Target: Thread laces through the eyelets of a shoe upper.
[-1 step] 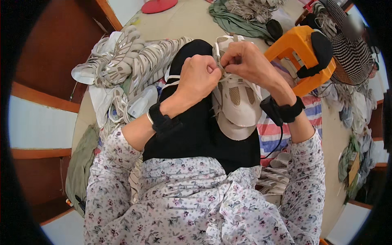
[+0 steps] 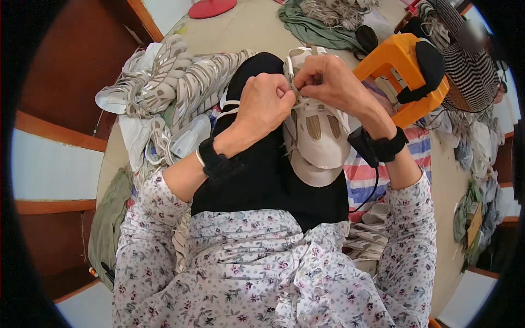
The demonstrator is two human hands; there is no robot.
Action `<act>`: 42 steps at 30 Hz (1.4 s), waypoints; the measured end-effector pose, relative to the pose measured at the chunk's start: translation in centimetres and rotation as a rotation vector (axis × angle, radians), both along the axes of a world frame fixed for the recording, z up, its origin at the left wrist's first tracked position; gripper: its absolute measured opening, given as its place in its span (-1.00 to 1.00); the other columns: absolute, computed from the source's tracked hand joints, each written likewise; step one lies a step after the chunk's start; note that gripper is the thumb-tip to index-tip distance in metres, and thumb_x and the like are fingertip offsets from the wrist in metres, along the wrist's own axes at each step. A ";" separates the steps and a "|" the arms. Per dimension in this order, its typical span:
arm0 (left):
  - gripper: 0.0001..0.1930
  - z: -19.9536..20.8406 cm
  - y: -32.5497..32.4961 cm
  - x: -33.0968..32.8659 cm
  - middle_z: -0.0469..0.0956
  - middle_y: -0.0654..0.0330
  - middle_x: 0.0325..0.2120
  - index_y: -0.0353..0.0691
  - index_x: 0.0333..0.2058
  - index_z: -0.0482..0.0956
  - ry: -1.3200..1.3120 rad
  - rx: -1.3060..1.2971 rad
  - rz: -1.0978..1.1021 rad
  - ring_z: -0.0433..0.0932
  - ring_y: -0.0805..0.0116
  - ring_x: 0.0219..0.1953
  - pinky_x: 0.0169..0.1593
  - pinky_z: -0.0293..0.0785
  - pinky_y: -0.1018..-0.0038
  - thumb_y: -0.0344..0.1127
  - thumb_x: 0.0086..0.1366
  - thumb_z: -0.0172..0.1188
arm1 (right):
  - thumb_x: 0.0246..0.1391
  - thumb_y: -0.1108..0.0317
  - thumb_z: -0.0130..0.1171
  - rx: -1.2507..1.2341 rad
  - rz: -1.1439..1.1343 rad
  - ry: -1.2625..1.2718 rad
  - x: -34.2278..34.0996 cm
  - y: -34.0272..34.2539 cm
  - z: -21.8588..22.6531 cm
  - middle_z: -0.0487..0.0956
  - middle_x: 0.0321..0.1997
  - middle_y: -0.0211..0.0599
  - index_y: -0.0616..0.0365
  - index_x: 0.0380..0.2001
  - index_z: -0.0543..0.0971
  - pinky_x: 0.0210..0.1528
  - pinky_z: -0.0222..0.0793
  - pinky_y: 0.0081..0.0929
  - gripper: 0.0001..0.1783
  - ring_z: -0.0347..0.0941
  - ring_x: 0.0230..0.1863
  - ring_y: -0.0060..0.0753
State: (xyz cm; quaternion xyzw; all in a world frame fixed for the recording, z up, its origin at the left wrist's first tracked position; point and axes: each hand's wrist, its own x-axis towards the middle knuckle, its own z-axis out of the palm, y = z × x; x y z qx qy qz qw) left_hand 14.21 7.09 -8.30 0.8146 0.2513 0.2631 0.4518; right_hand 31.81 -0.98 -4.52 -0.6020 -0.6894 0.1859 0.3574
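Note:
A beige shoe upper (image 2: pixel 320 142) with mesh panels lies on my black-clad lap (image 2: pixel 262 180), toe toward me. Both hands are closed at its lacing end. My left hand (image 2: pixel 268 104) is a fist pinching a pale lace (image 2: pixel 296 94). My right hand (image 2: pixel 328 82) pinches the same lace just beside it, fingertips almost touching the left hand. Each wrist wears a black band, and a thin black cable hangs from the right one.
A pile of pale shoe uppers (image 2: pixel 169 93) lies on the floor at my left. An orange plastic stool (image 2: pixel 402 65) stands at the right, with a person in striped clothing (image 2: pixel 465 49) behind it. A striped cloth (image 2: pixel 372 175) and more uppers (image 2: pixel 366 235) lie by my right knee.

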 end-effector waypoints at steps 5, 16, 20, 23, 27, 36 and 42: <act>-0.79 0.2 0.9 -1.2 0.59 0.17 -0.65 -0.43 -0.43 0.63 0.082 -0.201 -0.044 0.64 0.44 -0.57 -0.46 0.50 0.55 -0.34 0.18 0.19 | -0.19 0.58 0.29 -0.133 -0.033 -0.038 -0.4 0.0 0.4 0.54 -0.51 -0.34 0.31 -0.44 0.64 -0.36 0.36 -0.53 -0.86 0.44 -0.43 -0.53; -0.83 0.3 0.6 -0.9 0.59 0.13 -0.39 -0.41 -0.21 0.57 -0.026 -0.255 -0.013 0.59 0.46 -0.47 -0.41 0.58 0.55 -0.46 0.33 0.05 | -0.16 0.62 0.16 0.202 -0.077 -0.553 -3.1 -1.5 -0.3 0.45 -0.28 -0.08 0.26 -0.42 0.50 -0.17 0.36 -0.19 -0.85 0.41 -0.14 0.09; -0.73 0.0 2.0 0.2 0.53 0.08 -0.22 -0.32 -0.19 0.59 -0.139 0.286 -0.051 0.59 0.35 -0.45 -0.32 0.57 0.49 -0.62 0.26 -0.09 | -0.16 0.65 0.11 0.462 -0.097 -0.571 -2.3 -3.3 0.3 0.47 -0.19 -0.04 0.23 -0.27 0.51 -0.04 0.40 -0.04 -0.71 0.45 -0.07 0.15; -0.75 1.4 1.2 1.4 0.51 0.03 -0.26 -0.31 -0.29 0.62 -0.089 0.570 -0.098 0.57 0.17 -0.40 -0.26 0.51 0.35 -0.65 0.17 -0.03 | -0.12 0.63 0.07 0.397 -0.361 -0.785 5.6 -5.0 3.5 0.53 -0.18 0.04 0.30 -0.19 0.48 -0.13 0.45 -0.25 -0.68 0.48 -0.16 0.10; -0.82 2.6 1.2 1.7 0.52 0.05 -0.37 -0.29 -0.41 0.63 -0.171 0.506 -0.115 0.54 0.08 -0.38 -0.26 0.46 0.27 -0.61 0.11 0.05 | 0.27 0.38 0.10 0.044 -0.303 0.496 4.2 -7.5 7.0 0.61 -0.11 -0.24 0.16 -0.26 0.48 0.10 0.41 -0.43 -0.91 0.52 -0.09 -0.47; -0.83 2.9 0.4 6.8 0.59 0.03 -0.57 -0.34 -0.40 0.66 -0.054 0.461 -0.327 0.59 0.19 -0.52 -0.36 0.49 0.35 -0.36 0.10 0.21 | 0.27 0.38 0.11 0.132 -0.190 1.310 1.4 -11.1 -0.4 0.36 -0.45 -0.48 0.14 -0.23 0.41 -0.45 0.15 -0.63 -0.89 0.18 -0.55 -0.69; -0.72 2.8 -0.3 6.9 0.56 -0.02 -0.63 -0.29 -0.26 0.70 0.037 0.508 -0.336 0.56 0.12 -0.56 -0.37 0.49 0.32 -0.37 0.04 0.17 | 0.26 0.36 0.13 0.106 -0.483 1.090 -0.8 -9.5 -4.3 0.39 -0.54 -0.57 0.17 -0.16 0.46 -0.59 0.08 -0.71 -0.84 0.18 -0.60 -0.76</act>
